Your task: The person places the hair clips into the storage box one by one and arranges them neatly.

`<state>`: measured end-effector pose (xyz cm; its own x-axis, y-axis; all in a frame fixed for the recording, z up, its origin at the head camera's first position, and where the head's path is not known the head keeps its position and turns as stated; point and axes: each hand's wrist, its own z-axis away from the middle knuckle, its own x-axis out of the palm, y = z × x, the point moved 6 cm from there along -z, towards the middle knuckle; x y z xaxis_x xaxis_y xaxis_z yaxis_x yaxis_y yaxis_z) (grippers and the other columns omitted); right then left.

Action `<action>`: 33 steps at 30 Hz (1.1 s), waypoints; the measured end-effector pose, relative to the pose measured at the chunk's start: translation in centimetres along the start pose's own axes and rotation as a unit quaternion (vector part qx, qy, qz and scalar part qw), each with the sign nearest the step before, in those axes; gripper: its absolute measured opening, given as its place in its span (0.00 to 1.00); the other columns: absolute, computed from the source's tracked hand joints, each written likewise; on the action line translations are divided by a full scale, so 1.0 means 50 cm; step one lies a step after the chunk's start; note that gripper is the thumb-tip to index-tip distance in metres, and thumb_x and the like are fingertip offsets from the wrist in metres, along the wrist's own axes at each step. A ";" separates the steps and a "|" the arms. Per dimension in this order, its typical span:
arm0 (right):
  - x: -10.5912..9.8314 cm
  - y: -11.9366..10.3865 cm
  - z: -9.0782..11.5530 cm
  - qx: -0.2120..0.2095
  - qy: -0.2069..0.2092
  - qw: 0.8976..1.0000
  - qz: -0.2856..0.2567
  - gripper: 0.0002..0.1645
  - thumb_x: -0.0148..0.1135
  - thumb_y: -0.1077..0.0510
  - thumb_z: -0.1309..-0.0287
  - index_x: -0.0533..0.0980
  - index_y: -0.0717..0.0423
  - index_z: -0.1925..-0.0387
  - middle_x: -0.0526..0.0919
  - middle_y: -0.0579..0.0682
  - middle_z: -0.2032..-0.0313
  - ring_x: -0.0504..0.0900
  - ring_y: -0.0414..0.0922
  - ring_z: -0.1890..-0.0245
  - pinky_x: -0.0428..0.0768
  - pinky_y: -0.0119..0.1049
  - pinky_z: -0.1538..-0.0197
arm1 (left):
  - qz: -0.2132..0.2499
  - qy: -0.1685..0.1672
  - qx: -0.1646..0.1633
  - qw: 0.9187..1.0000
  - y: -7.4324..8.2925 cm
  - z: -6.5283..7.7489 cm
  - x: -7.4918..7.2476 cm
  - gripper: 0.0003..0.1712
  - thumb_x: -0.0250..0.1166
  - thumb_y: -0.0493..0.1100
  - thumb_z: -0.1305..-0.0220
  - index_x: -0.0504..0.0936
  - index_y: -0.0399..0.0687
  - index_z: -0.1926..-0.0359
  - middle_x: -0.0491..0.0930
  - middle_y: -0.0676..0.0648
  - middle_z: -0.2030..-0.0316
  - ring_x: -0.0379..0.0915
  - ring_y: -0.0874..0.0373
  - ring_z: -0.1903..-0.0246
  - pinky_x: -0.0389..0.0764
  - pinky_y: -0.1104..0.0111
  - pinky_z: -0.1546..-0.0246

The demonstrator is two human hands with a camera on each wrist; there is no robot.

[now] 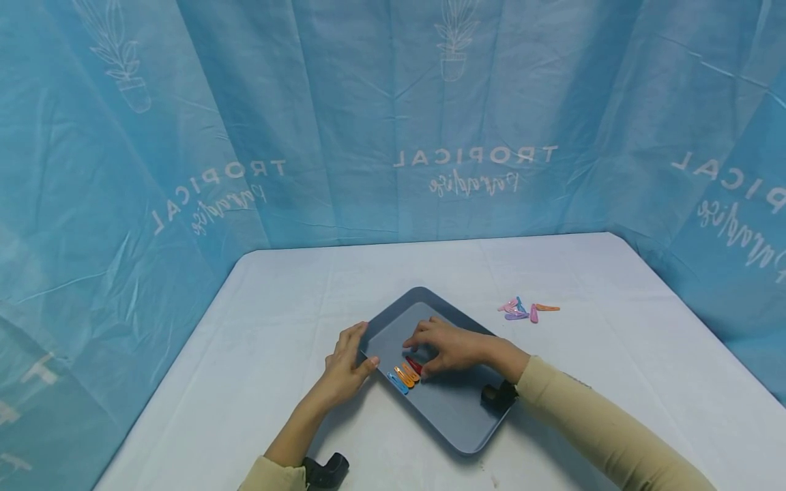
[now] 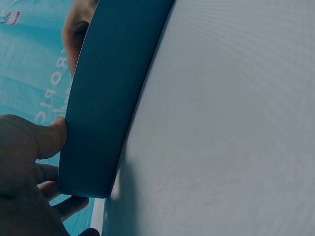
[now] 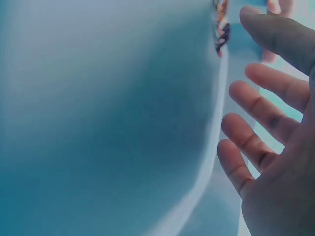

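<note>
A grey-blue rectangular tray (image 1: 457, 416) lies at an angle on the white table. My left hand (image 1: 346, 368) holds its left corner, thumb at the near rim and fingers along the other side; the left wrist view shows the thumb against the tray wall (image 2: 106, 98). Inside the tray, a blue snap hair clip (image 1: 398, 383), orange clips (image 1: 406, 374) and a red clip (image 1: 414, 365) lie in a row near that corner. Over the red clip hovers my right hand (image 1: 451, 346), fingers spread and holding nothing in the right wrist view.
Beyond the tray, to the right, a loose group of pink, purple and blue hair clips (image 1: 514, 309) lies on the table (image 1: 295, 293), with an orange clip (image 1: 548, 307) beside it. Blue printed curtains (image 1: 344, 123) hang around the table.
</note>
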<state>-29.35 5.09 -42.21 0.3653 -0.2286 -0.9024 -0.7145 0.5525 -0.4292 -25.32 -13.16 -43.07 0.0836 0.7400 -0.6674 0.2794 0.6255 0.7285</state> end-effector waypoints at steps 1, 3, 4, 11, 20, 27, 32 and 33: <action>-0.004 -0.001 0.001 0.003 0.003 1.000 -0.001 0.32 0.69 0.49 0.49 0.73 0.48 0.41 0.74 0.44 0.48 0.66 0.41 0.50 0.71 0.40 0.47 | 0.000 0.001 0.001 1.000 0.000 0.001 0.000 0.38 0.58 0.42 0.34 0.52 0.36 0.29 0.51 0.36 0.31 0.48 0.36 0.31 0.49 0.37 0.44; -0.015 -0.003 0.004 0.007 0.011 1.000 -0.001 0.32 0.69 0.49 0.49 0.73 0.48 0.41 0.74 0.44 0.48 0.66 0.41 0.50 0.71 0.40 0.47 | 0.002 0.000 0.000 1.000 0.001 0.001 0.000 0.39 0.59 0.41 0.34 0.52 0.36 0.29 0.51 0.36 0.31 0.48 0.37 0.31 0.49 0.37 0.43; -0.020 -0.004 0.005 0.007 0.016 1.000 0.001 0.32 0.69 0.49 0.48 0.73 0.49 0.41 0.74 0.45 0.48 0.66 0.41 0.51 0.72 0.40 0.48 | 0.003 -0.001 -0.001 1.000 0.001 0.002 0.000 0.39 0.59 0.41 0.34 0.51 0.37 0.29 0.51 0.36 0.30 0.47 0.37 0.31 0.49 0.37 0.43; -0.056 -0.003 0.015 0.009 0.049 0.999 0.001 0.33 0.70 0.50 0.49 0.73 0.50 0.41 0.75 0.47 0.47 0.68 0.45 0.48 0.70 0.46 0.42 | 0.003 -0.001 0.003 1.000 0.002 0.002 -0.001 0.39 0.58 0.42 0.34 0.51 0.36 0.29 0.50 0.35 0.31 0.47 0.36 0.31 0.48 0.37 0.43; -0.093 0.011 0.043 0.030 0.073 0.997 -0.028 0.33 0.69 0.50 0.49 0.72 0.48 0.40 0.73 0.47 0.42 0.66 0.45 0.44 0.73 0.46 0.45 | -0.005 -0.002 0.002 1.000 -0.001 0.000 0.001 0.38 0.57 0.44 0.33 0.51 0.37 0.29 0.50 0.36 0.30 0.47 0.37 0.31 0.49 0.37 0.43; -0.133 0.027 0.074 0.015 0.104 0.994 -0.035 0.34 0.69 0.50 0.48 0.71 0.48 0.39 0.74 0.48 0.43 0.68 0.47 0.44 0.72 0.49 0.44 | 0.000 -0.002 -0.001 1.000 0.000 0.002 0.001 0.39 0.58 0.43 0.34 0.51 0.37 0.28 0.50 0.36 0.30 0.47 0.37 0.31 0.48 0.37 0.43; -0.155 0.044 0.096 0.017 0.119 0.991 -0.055 0.33 0.69 0.50 0.48 0.72 0.48 0.39 0.73 0.49 0.42 0.67 0.50 0.40 0.68 0.53 0.40 | 0.000 0.000 0.002 1.000 0.001 0.001 0.000 0.39 0.58 0.43 0.34 0.51 0.37 0.29 0.50 0.35 0.31 0.47 0.36 0.31 0.48 0.36 0.43; -0.158 0.048 0.101 0.020 0.121 0.991 -0.057 0.33 0.69 0.50 0.48 0.71 0.48 0.39 0.73 0.49 0.41 0.67 0.49 0.41 0.68 0.53 0.40 | -0.001 0.001 0.003 1.000 0.000 0.000 0.000 0.39 0.58 0.43 0.34 0.51 0.36 0.29 0.50 0.35 0.31 0.47 0.36 0.31 0.48 0.36 0.43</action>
<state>-30.94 12.24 -35.90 0.2844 -0.4740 -0.8333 -0.6517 0.5420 -0.5307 -25.30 -13.14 -43.06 0.0812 0.7399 -0.6678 0.2845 0.6250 0.7270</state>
